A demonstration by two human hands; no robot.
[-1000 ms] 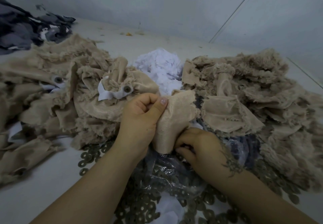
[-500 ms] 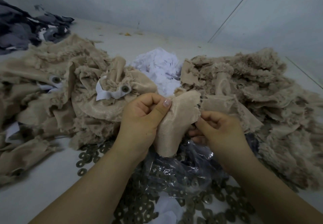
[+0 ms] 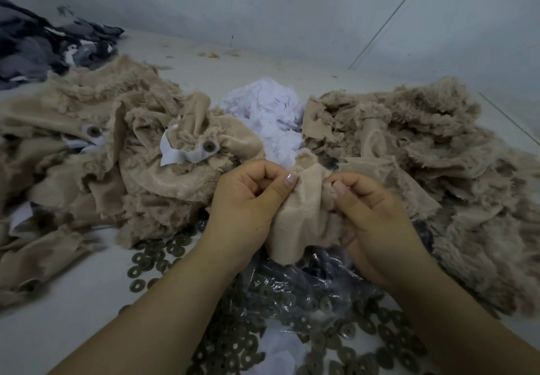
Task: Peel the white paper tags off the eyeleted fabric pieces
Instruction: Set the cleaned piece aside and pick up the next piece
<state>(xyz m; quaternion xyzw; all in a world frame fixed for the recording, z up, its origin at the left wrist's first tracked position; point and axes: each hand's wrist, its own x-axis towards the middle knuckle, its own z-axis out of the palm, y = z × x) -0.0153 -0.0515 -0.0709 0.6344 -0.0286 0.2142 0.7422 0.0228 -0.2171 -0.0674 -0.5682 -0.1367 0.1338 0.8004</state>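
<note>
While the left hand [image 3: 248, 208] pinches the beige fabric piece [image 3: 304, 222], the right hand [image 3: 377, 216] pinches its other edge

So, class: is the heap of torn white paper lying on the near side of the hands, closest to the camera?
No, the heap of white paper lies beyond both hands, between the two tan fabric piles.

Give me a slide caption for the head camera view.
Left hand and right hand pinch a beige fabric piece above scattered metal washers.
</note>
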